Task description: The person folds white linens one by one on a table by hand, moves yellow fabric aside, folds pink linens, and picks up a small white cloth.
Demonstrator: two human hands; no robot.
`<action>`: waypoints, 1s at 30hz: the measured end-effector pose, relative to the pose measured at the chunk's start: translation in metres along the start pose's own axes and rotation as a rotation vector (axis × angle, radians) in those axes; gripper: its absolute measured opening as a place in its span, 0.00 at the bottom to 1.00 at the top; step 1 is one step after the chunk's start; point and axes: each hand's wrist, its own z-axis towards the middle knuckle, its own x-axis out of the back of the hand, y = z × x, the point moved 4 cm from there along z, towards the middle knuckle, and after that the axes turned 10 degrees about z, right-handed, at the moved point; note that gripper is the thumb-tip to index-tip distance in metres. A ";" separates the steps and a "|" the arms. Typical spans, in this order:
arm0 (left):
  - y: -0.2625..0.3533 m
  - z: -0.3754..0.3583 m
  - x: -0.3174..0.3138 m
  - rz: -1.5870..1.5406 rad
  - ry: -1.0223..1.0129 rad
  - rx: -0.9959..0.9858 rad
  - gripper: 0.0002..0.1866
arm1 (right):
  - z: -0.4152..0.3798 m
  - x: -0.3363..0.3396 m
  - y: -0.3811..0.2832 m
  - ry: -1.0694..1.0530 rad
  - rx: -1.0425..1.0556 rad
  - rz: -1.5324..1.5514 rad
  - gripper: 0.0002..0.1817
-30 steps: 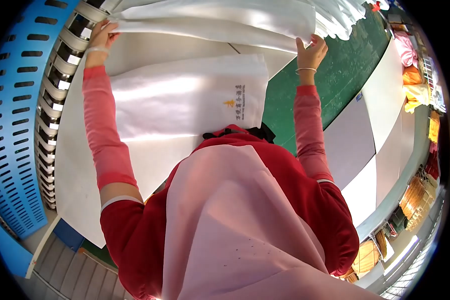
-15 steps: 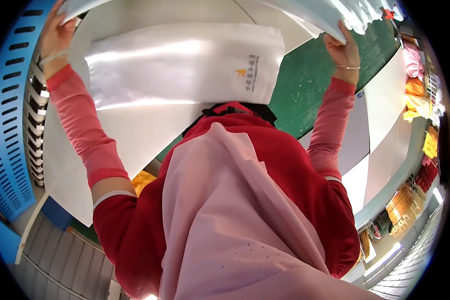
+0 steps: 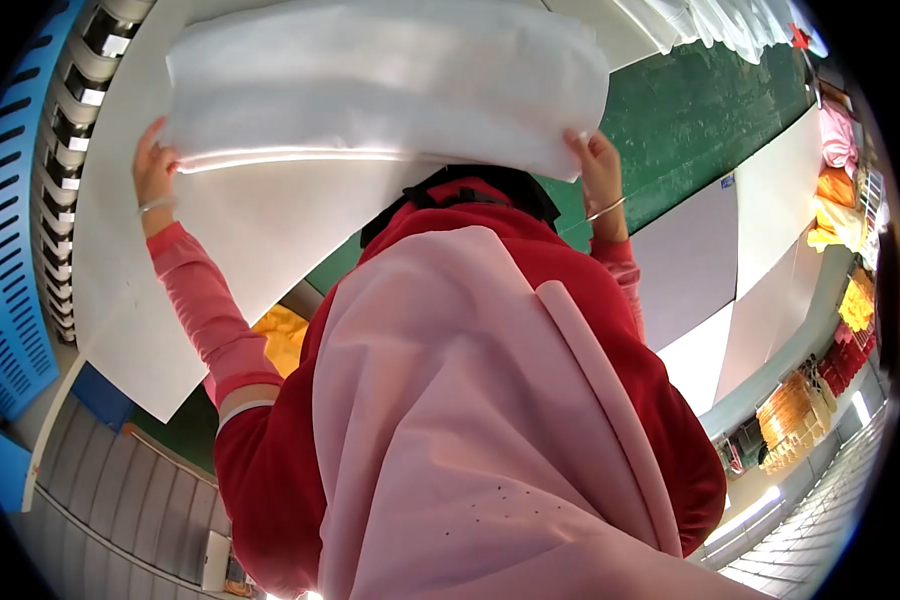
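Note:
A plain white cloth (image 3: 390, 90) is spread wide in front of me over a white board (image 3: 240, 240), its near edge running almost straight between my hands. My left hand (image 3: 156, 178) pinches the near left corner, thumb and fingers together at the edge. At the near right corner, my right hand (image 3: 598, 172) grips the cloth the same way. Whatever lies beneath the cloth is hidden by it.
A blue slotted plastic crate (image 3: 15, 290) stands at the left beside a row of dark and white shapes. White fabric (image 3: 715, 25) is heaped at the far right on a green surface (image 3: 690, 120). Orange cloth (image 3: 835, 188) and hanging cords (image 3: 795, 420) are farther right.
Both hands have come down toward me, drawing the plain white cloth over the white cloth with the yellow emblem and lettering, which is now covered.

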 end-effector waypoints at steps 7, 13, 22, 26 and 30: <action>-0.010 -0.002 0.033 0.281 -0.020 -0.091 0.30 | -0.006 -0.003 -0.027 -0.098 0.047 0.108 0.13; -0.051 0.015 0.022 0.606 0.216 -0.121 0.27 | 0.014 0.006 0.022 -0.024 0.125 0.107 0.35; -0.038 0.018 -0.016 0.507 0.027 0.033 0.26 | 0.026 0.004 -0.021 -0.230 0.089 0.219 0.22; -0.020 0.024 -0.038 0.977 -0.213 0.206 0.29 | 0.072 0.043 -0.049 -0.047 0.219 -0.069 0.20; -0.025 0.080 -0.023 0.969 0.025 -0.157 0.33 | 0.119 0.112 -0.050 0.255 0.278 -0.122 0.18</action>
